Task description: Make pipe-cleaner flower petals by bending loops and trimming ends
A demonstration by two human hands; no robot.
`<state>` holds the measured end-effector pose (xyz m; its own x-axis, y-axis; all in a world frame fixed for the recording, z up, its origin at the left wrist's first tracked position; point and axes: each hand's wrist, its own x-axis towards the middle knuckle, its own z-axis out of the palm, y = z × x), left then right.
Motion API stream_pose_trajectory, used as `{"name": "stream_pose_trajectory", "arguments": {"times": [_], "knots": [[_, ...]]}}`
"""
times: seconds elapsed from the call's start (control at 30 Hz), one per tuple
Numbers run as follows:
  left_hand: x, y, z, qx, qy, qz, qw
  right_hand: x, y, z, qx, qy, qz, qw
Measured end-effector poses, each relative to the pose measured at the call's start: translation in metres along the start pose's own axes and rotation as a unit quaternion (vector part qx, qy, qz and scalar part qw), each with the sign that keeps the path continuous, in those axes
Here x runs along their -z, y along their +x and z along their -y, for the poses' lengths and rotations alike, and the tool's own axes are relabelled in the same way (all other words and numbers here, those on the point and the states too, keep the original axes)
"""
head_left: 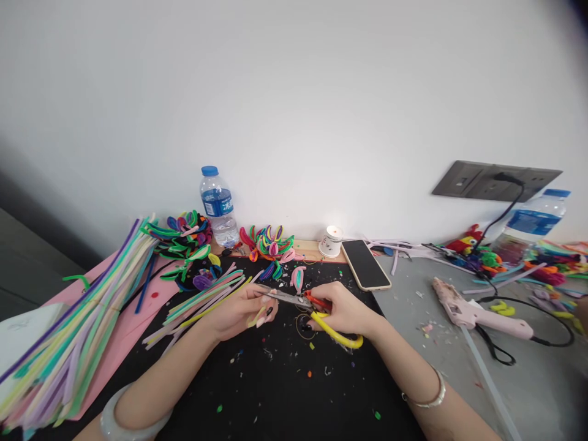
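My right hand [337,306] is closed round the handles of scissors [342,338], one loop yellow and the other red. The scissor blades point left and reach my left hand [243,311]. Between the fingers of my left hand is a small pale yellow pipe cleaner piece [255,317], close below the blades. Just beyond the scissors lies a pink and green looped piece [298,278]. Small coloured clippings are scattered on the black mat [285,392] beneath both hands.
Pipe cleaners [87,331] lie in a large bundle at left. Behind stand a water bottle [218,208] and paper cup [331,241], with pipe-cleaner flowers [269,242] between them. A phone [365,264] and corded glue gun [480,313] lie at right; another bottle [533,220] stands behind.
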<state>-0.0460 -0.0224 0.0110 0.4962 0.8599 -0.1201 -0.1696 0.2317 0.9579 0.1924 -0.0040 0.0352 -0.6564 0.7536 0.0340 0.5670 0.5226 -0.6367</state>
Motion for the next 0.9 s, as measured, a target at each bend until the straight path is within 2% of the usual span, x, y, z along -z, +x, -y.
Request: {"name": "stream_pose_trajectory", "arguments": {"times": [0.13, 0.2, 0.3, 0.4, 0.5, 0.6, 0.67, 0.8, 0.9], "knots": [[0.000, -0.006, -0.001, 0.020, -0.056, 0.065, 0.996, 0.000, -0.001, 0.008, 0.029, 0.017, 0.010, 0.999], [0.001, -0.005, -0.001, 0.018, -0.065, 0.061, 0.996, -0.001, -0.001, 0.008, 0.021, 0.015, 0.005, 1.000], [0.002, 0.001, -0.002, -0.009, -0.008, -0.005, 1.000, -0.001, 0.001, 0.003, -0.030, 0.003, -0.010, 0.999], [0.000, 0.008, -0.002, -0.069, 0.143, -0.091, 0.983, -0.001, 0.002, -0.004, -0.100, -0.002, -0.037, 0.994], [-0.002, 0.010, 0.000, -0.138, 0.309, -0.180, 0.924, -0.004, 0.003, -0.006, -0.144, 0.007, -0.054, 0.988], [-0.004, 0.008, 0.002, -0.192, 0.460, -0.247, 0.831, -0.010, 0.003, -0.004, -0.161, 0.027, -0.052, 0.985], [-0.003, 0.007, 0.003, -0.232, 0.514, -0.267, 0.782, -0.014, 0.003, -0.002, -0.170, 0.043, -0.046, 0.983], [0.002, 0.008, 0.006, -0.299, 0.562, -0.277, 0.720, -0.020, 0.003, 0.001, -0.174, 0.061, -0.038, 0.982], [0.005, 0.009, 0.010, -0.313, 0.582, -0.284, 0.695, -0.023, 0.003, 0.003, -0.174, 0.064, -0.042, 0.982]]}}
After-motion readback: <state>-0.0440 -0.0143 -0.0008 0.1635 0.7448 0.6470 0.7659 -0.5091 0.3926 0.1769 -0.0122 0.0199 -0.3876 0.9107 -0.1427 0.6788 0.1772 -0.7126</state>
